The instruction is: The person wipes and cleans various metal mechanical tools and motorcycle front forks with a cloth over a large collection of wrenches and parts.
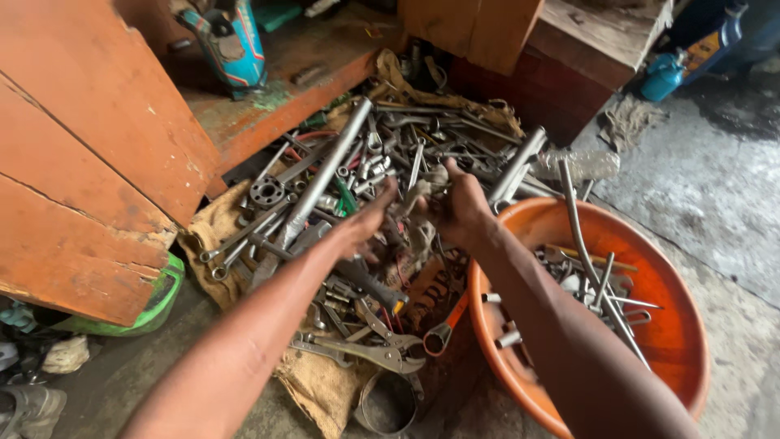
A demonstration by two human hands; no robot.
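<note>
— What could go wrong for us here?
— The tool heap [382, 162] at frame centre is loose; tugging one piece could slide others onto our knuckles.
— And the small metal piece [422, 191]?
— Between both hands: right hand [463, 207] seems curled on it, left hand [370, 219] fingers half-closed just beside it, though blur hides the grip.

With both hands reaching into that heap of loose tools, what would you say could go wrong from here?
1. The left hand and right hand are bare among the tangled pile of metal tools; a finger could get pinched or scraped.
2. Pulling one piece might shift the long steel bar lying across the heap, sending neighbours sliding off the burlap sack.
3. The right forearm passes over the orange basin, whose upright rods could jab it.
</note>
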